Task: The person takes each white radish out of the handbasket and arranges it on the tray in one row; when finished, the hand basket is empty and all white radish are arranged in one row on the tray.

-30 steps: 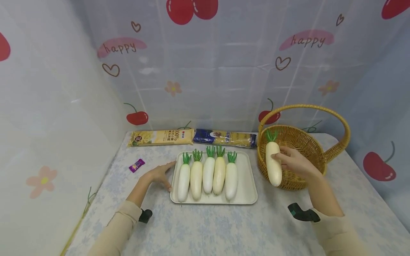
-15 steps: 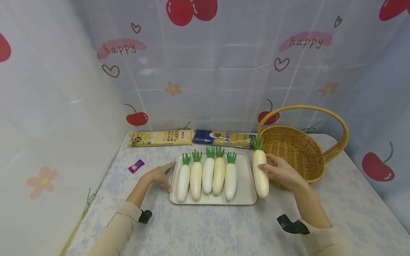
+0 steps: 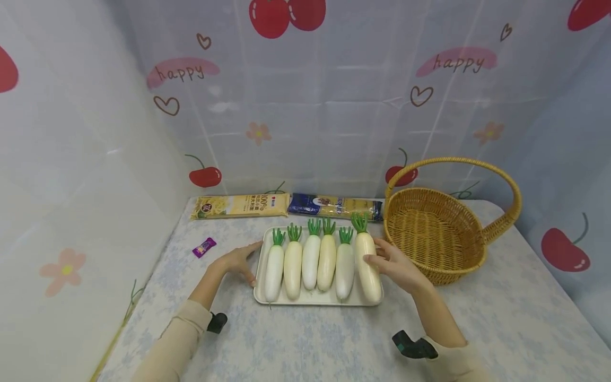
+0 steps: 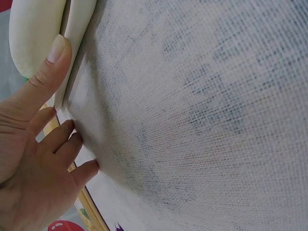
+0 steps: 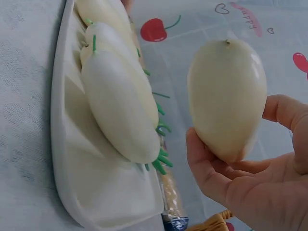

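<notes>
My right hand (image 3: 396,265) grips a cream-white radish (image 3: 368,268) with green leaf stubs, above the right end of a white tray (image 3: 320,303). In the right wrist view the held radish (image 5: 227,96) stands clear of the tray (image 5: 103,207), fingers and thumb around it. Several white radishes (image 3: 310,262) lie side by side on the tray, leaves toward the back. My left hand (image 3: 237,261) rests at the tray's left edge, fingers spread and loosely bent. The left wrist view shows its thumb (image 4: 57,53) against the rim, with the other fingers near the tablecloth.
A wicker basket (image 3: 431,239) with a tall handle stands to the right. Two packs of noodles, one yellow (image 3: 241,206) and one blue (image 3: 334,206), lie along the back curtain. A small purple wrapped sweet (image 3: 204,247) lies at the left.
My right hand has carried the radish leftward from over the basket to above the tray's right end. The left hand has stayed at the tray's left edge.
</notes>
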A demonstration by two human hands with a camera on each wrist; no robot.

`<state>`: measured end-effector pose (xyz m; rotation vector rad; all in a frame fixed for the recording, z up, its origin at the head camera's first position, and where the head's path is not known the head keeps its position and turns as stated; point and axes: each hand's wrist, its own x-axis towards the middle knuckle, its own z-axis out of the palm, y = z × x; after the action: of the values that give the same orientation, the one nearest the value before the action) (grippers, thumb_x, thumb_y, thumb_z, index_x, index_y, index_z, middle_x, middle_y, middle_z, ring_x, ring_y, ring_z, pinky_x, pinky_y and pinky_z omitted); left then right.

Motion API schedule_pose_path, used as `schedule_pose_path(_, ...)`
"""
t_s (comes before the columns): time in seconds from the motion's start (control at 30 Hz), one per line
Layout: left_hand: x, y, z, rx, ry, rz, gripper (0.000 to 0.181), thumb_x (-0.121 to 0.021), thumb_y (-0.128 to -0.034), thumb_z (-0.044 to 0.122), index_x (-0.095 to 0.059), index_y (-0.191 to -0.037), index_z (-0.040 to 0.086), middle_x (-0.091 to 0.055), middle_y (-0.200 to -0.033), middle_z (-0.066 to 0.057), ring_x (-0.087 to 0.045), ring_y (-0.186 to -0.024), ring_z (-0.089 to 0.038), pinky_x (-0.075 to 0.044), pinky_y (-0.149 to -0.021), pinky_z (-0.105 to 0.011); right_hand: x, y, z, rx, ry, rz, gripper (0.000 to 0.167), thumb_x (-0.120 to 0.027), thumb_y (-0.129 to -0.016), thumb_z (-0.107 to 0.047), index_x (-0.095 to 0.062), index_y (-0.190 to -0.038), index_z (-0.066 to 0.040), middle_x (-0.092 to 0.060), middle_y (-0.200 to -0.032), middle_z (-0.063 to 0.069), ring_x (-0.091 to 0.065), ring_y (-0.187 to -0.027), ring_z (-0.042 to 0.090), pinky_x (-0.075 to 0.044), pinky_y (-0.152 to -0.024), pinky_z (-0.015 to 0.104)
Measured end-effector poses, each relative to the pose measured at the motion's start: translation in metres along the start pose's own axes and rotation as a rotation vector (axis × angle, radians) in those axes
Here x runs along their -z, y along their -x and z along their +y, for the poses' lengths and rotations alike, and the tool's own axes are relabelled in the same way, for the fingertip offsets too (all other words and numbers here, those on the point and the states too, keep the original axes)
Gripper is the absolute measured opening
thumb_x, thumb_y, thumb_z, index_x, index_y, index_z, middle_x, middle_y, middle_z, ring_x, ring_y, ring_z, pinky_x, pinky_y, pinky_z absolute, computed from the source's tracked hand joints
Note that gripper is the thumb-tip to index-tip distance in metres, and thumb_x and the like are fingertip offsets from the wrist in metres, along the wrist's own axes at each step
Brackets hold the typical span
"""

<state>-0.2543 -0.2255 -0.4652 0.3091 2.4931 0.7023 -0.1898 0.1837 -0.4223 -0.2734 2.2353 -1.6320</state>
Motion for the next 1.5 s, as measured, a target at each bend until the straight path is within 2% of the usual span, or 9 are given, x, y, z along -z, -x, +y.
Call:
schedule_pose_path(0.23,0.001,0.000,-0.001,-0.008,-0.002,0.002,0.118,-0.090,-0.0575,0.019,-0.019,-0.151,0.008,-0.022,-0.151,-0.025,-0.022,-0.137,-0.046,-0.024,-0.107,-0.060,-0.015,-0.010,0.015,-0.019,0.006,0.050,0.075,-0.053,-0.096,-0.027,-0.011,-0.148,0.008,-0.033,-0.138,0.035,-0.043,-0.122,0.044,-0.047,-0.091,0.048)
schedule_pose_path(0.47,0.000,0.001,0.001,-0.005,-0.010,0.011,0.117,-0.090,-0.0573,0.017,-0.020,-0.151,0.007,-0.022,-0.152,-0.024,-0.022,-0.136,-0.046,-0.025,-0.107,-0.060,-0.022,-0.018,0.021,-0.046,0.017,0.156,0.064,-0.052,-0.095,-0.019,-0.023,-0.142,0.013,-0.044,-0.127,0.034,-0.052,-0.110,0.039,-0.051,-0.083,0.042)
schedule_pose_path(0.6,0.000,0.001,0.000,0.002,0.005,0.009,0.118,-0.091,-0.0566,0.018,-0.021,-0.151,0.008,-0.022,-0.152,-0.023,-0.022,-0.137,-0.046,-0.024,-0.108,-0.060,-0.025,-0.024,0.026,-0.079,0.040,0.212,0.058,-0.052,-0.095,-0.018,-0.031,-0.138,0.015,-0.049,-0.119,0.032,-0.056,-0.102,0.035,-0.053,-0.079,0.038)
schedule_pose_path(0.83,0.004,0.006,0.002,-0.024,0.018,-0.014,0.122,-0.092,-0.0522,0.030,-0.023,-0.151,0.012,-0.023,-0.151,-0.024,-0.021,-0.135,-0.048,-0.024,-0.106,-0.062,-0.026,-0.032,0.032,-0.135,0.048,0.257,0.053,-0.052,-0.095,-0.020,-0.040,-0.133,0.014,-0.055,-0.113,0.031,-0.061,-0.091,0.028,-0.054,-0.071,0.033)
schedule_pose_path(0.93,0.003,0.005,0.002,-0.015,0.025,-0.007,0.121,-0.092,-0.0531,0.027,-0.022,-0.151,0.011,-0.023,-0.152,-0.023,-0.020,-0.136,-0.047,-0.024,-0.107,-0.061,-0.026,-0.035,0.033,-0.143,0.064,0.278,0.053,-0.052,-0.095,-0.021,-0.041,-0.133,0.014,-0.057,-0.110,0.030,-0.062,-0.086,0.025,-0.054,-0.067,0.031)
schedule_pose_path(1.07,0.001,0.004,0.004,0.009,0.032,0.005,0.119,-0.091,-0.0557,0.018,-0.021,-0.151,0.008,-0.022,-0.152,-0.023,-0.020,-0.137,-0.046,-0.023,-0.108,-0.060,-0.026,-0.037,0.035,-0.150,0.215,0.325,0.059,-0.053,-0.094,-0.024,-0.038,-0.131,0.019,-0.058,-0.103,0.032,-0.060,-0.081,0.028,-0.053,-0.063,0.033)
schedule_pose_path(1.2,0.001,0.004,0.004,0.007,0.019,0.012,0.118,-0.091,-0.0565,0.017,-0.021,-0.151,0.008,-0.022,-0.152,-0.023,-0.021,-0.137,-0.046,-0.024,-0.107,-0.061,-0.029,-0.037,0.036,-0.134,0.425,0.384,0.066,-0.055,-0.092,-0.027,-0.035,-0.131,0.022,-0.056,-0.109,0.038,-0.060,-0.091,0.043,-0.053,-0.073,0.045)
schedule_pose_path(1.37,0.001,0.003,0.003,0.005,0.036,0.017,0.118,-0.091,-0.0562,0.016,-0.020,-0.151,0.010,-0.023,-0.152,-0.023,-0.021,-0.137,-0.045,-0.024,-0.107,-0.061,-0.038,-0.034,0.035,-0.112,0.555,0.429,0.060,-0.057,-0.092,-0.028,-0.043,-0.131,0.016,-0.053,-0.121,0.036,-0.055,-0.106,0.050,-0.049,-0.085,0.054)
schedule_pose_path(1.5,0.000,0.003,0.001,0.005,0.048,0.016,0.119,-0.091,-0.0562,0.016,-0.020,-0.151,0.010,-0.022,-0.152,-0.023,-0.021,-0.137,-0.046,-0.024,-0.107,-0.061,-0.045,-0.030,0.033,-0.064,0.606,0.472,0.055,-0.060,-0.090,-0.024,-0.048,-0.126,0.016,-0.057,-0.114,0.035,-0.060,-0.096,0.047,-0.053,-0.076,0.051)
